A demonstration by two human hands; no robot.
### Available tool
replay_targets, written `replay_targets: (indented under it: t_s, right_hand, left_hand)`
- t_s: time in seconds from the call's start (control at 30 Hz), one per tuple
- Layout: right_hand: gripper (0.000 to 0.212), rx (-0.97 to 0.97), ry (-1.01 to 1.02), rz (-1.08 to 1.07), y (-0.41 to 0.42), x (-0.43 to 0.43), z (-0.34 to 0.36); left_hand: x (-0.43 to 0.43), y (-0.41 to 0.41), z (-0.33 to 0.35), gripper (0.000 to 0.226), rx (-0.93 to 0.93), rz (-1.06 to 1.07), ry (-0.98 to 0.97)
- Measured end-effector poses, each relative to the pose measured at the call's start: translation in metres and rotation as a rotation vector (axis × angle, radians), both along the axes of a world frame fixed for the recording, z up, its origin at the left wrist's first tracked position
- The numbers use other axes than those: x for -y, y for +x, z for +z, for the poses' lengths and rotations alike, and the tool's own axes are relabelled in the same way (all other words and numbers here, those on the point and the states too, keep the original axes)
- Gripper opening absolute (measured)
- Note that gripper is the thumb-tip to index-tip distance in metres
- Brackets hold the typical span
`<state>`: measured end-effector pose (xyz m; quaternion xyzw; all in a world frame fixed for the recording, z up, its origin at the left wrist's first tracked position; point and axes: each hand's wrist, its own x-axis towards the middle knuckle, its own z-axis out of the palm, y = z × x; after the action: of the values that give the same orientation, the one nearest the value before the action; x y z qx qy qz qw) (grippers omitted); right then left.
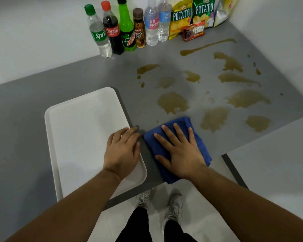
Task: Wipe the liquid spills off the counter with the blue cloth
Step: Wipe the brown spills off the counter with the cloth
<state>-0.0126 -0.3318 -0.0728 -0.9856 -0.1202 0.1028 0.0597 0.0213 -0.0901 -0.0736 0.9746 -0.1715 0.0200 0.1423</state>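
A folded blue cloth (198,137) lies near the front edge of the grey counter (77,79). My right hand (180,151) presses flat on it, fingers spread. Several brownish liquid spills (172,102) spread over the counter beyond and to the right of the cloth, reaching toward the far right corner. My left hand (122,149) rests flat on the right edge of a white tray (80,130), holding nothing.
Along the back wall stand several drink bottles (126,28), two potato chip bags (191,16) and a small red snack box (193,33). The counter's front edge runs just below the cloth; my shoes (173,205) show on the floor beneath.
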Motion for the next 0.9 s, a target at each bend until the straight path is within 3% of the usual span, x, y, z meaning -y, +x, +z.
replay_targets:
  t_s: [0.2,0.57,0.9]
  right_hand:
    - [0.076,0.016,-0.028,-0.186,-0.01,0.011,-0.007]
    - [0.07,-0.001,-0.018,-0.136,0.013,-0.019,-0.008]
    - [0.074,0.069,-0.013,-0.295,0.033,-0.011,-0.012]
  left_hand:
    - [-0.006,0.002,-0.011,0.038,0.092,-0.021,-0.05]
    - [-0.008,0.021,-0.005,0.037,0.137,-0.061,-0.054]
    - [-0.021,0.105,0.001,0.058,0.034,-0.178,0.027]
